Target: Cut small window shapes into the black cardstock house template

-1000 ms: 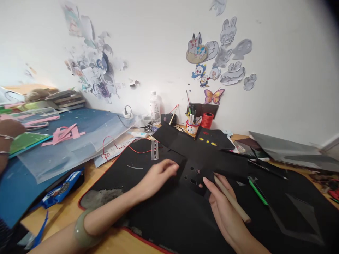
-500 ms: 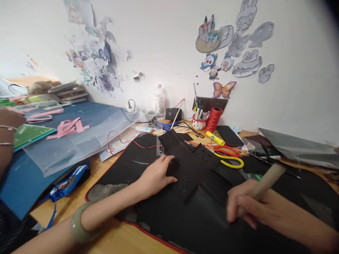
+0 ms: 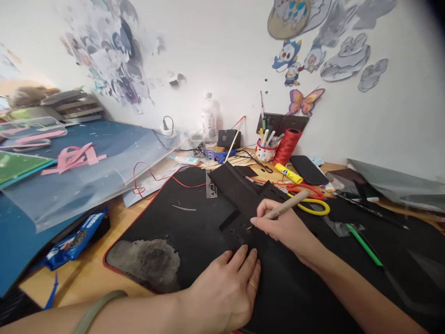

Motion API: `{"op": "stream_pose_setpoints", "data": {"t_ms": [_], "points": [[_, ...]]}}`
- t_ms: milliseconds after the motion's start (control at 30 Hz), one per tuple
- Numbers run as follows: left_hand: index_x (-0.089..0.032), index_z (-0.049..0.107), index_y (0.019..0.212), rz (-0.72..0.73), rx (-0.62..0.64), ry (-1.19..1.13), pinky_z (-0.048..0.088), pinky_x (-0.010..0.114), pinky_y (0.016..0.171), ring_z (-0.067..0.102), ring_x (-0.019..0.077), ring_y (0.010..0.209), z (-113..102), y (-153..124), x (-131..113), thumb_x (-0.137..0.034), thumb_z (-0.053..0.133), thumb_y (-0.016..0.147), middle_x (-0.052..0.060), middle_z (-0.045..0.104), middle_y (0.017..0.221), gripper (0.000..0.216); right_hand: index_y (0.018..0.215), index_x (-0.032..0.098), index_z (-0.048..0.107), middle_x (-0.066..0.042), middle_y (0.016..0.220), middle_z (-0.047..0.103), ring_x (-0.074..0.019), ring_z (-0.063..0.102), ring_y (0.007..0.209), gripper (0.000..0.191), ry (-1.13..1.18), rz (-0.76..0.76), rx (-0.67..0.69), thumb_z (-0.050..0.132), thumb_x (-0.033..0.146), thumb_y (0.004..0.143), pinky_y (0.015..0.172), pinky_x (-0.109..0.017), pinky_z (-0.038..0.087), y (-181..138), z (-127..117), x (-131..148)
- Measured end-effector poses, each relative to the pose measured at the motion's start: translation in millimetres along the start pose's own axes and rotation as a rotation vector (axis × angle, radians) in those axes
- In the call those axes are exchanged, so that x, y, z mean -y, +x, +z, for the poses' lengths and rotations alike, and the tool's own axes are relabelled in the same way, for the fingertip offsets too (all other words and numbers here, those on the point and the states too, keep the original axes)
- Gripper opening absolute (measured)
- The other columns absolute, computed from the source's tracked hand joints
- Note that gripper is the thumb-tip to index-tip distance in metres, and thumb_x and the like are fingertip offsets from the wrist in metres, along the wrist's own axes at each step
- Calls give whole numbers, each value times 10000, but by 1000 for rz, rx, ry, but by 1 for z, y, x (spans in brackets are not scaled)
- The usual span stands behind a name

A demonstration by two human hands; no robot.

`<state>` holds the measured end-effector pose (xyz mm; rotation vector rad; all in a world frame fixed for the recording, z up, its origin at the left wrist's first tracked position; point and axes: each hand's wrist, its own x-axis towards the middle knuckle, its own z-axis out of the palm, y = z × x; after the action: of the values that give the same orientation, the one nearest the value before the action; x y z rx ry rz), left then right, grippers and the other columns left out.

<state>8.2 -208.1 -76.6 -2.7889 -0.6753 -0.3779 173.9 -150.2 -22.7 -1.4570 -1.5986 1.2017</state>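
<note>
- A person's right hand [image 3: 283, 227] grips a wooden-handled tool [image 3: 290, 205] like a pen. The working end points down and left onto a piece of black card [image 3: 239, 204] with small shapes cut out of it. The tip itself is too small to make out.
- The tool's long axis runs from near left at the tip to far right at the butt, which rises over the yellow-handled scissors [image 3: 313, 206].
- The black card lies in the middle of a black mat [image 3: 174, 218] on the worktop [image 3: 93, 278]. Its long axis runs from the far centre toward the near centre, roughly crossing the line of the tool.
- The left hand [image 3: 225, 290] lies palm down and open, holding nothing. Its fingertips [image 3: 245, 254] rest at the card's near end, just short of the cut-outs. Black on black makes it hard to tell whether they press card or mat.
- The right hand is the nearer of the two to the cut-outs, sitting directly over them. The left hand sits on the near side, so the tool tip lies just beyond its fingertips and slightly right.
- A clear stencil ruler [image 3: 210, 185] lies just left of the card's far end.
- A red thread spool [image 3: 287, 146], a yellow glue stick [image 3: 288, 174] and a dark phone [image 3: 308, 169] stand or lie well beyond the hands, toward the wall.
</note>
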Motion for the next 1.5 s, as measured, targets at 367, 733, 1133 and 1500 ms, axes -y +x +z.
{"op": "stream_pose_setpoints", "data": {"t_ms": [367, 733, 1133, 1500], "points": [[-53, 540, 1094, -19, -81, -54, 527, 332, 735, 524, 291, 1033, -1, 7, 6, -182, 360, 859, 132, 567, 1123, 323, 564, 186, 419, 66, 442, 366, -79, 333, 446, 256, 6, -2, -33, 471, 310, 781, 468, -221, 278, 4, 4, -29], [-67, 540, 1070, -48, -33, -65, 509, 302, 765, 531, 267, 1051, 2, 6, 5, -141, 282, 857, 176, 550, 1141, 343, 553, 195, 320, 73, 476, 310, -65, 294, 441, 261, -172, -26, -20, 521, 191, 719, 427, -209, 239, 5, 7, -37], [-78, 537, 1092, -32, -24, -17, 515, 260, 760, 515, 243, 1077, -4, 5, 10, -157, 288, 862, 159, 548, 1151, 348, 567, 199, 292, 68, 503, 332, -67, 316, 452, 278, -309, -124, 62, 490, 196, 761, 444, -212, 266, 7, 3, -42], [-75, 550, 1087, -37, -24, -6, 522, 270, 753, 517, 254, 1072, -5, 7, 8, -154, 280, 858, 172, 551, 1141, 363, 571, 198, 280, 63, 513, 329, -70, 314, 466, 278, -323, -146, 94, 477, 177, 766, 455, -213, 277, 8, 3, -41]]}}
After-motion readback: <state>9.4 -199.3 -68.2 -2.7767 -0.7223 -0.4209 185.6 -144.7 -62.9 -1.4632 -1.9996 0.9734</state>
